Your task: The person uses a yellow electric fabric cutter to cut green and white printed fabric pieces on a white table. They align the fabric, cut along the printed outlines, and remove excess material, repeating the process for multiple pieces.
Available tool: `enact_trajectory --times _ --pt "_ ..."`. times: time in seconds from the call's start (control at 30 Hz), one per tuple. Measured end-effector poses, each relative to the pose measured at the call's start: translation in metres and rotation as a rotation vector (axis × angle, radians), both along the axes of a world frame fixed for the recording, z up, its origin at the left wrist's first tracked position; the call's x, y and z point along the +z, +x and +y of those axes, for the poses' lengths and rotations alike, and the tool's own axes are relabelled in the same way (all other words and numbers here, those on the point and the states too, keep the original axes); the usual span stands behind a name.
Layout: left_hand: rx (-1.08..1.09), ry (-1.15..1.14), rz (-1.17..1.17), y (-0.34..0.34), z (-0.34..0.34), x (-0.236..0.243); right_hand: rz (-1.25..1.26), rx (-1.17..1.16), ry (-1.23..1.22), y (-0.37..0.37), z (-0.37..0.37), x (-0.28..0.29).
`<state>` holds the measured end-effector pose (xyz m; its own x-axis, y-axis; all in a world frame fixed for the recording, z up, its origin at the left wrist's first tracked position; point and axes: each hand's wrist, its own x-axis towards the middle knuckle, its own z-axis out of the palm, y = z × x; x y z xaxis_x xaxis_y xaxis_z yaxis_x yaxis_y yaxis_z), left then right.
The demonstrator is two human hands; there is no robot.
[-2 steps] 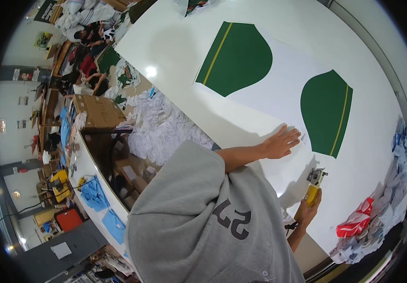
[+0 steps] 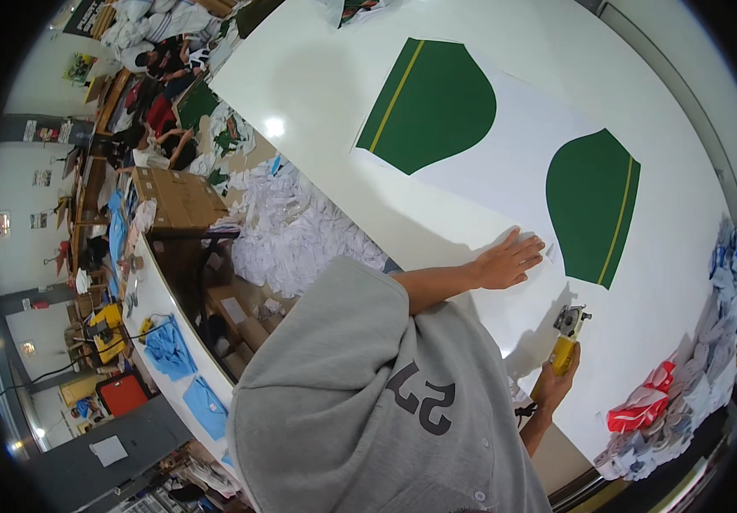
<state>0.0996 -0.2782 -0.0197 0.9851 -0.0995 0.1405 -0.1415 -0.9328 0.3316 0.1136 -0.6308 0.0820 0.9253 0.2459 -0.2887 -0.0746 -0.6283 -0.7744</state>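
Flat on the white table lies a white sheet (image 2: pixel 514 145) bearing two green sleeve-shaped panels, each with a yellow stripe. One green panel (image 2: pixel 433 107) is toward the far side; the other green panel (image 2: pixel 591 209) is further right and nearer to me. My left hand (image 2: pixel 510 259) rests palm down on the sheet's near part, fingers spread, left of the nearer panel. In my right hand (image 2: pixel 552 386) is a yellow handheld electric rotary cutter (image 2: pixel 566 342), gripped round its body. Its metal head points away from me, just short of the nearer panel's lower end.
Crumpled fabric scraps (image 2: pixel 685 402) and a red-and-white piece (image 2: pixel 642 402) heap along the table's right edge. Beyond the left edge, white cloth scraps (image 2: pixel 291 222) cover the floor beside a cardboard box (image 2: pixel 179 201). Blue cloth (image 2: pixel 170 349) lies on another table. People sit at the far left.
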Motion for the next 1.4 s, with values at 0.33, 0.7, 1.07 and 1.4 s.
enact_trajectory --times 0.33,0.7,1.07,1.4 --pt "-0.043 -0.085 -0.023 0.009 0.012 0.002 -0.087 0.090 -0.156 0.032 0.050 -0.001" --pt "-0.103 0.071 -0.083 0.007 0.011 0.011 -0.053 0.170 -0.195 0.059 0.069 0.016" --pt "-0.134 0.069 -0.057 0.012 0.013 0.007 -0.070 0.281 -0.247 0.078 0.057 0.006" --pt "-0.120 0.091 -0.028 0.012 0.012 0.011 -0.084 0.343 -0.310 0.101 0.063 0.006"
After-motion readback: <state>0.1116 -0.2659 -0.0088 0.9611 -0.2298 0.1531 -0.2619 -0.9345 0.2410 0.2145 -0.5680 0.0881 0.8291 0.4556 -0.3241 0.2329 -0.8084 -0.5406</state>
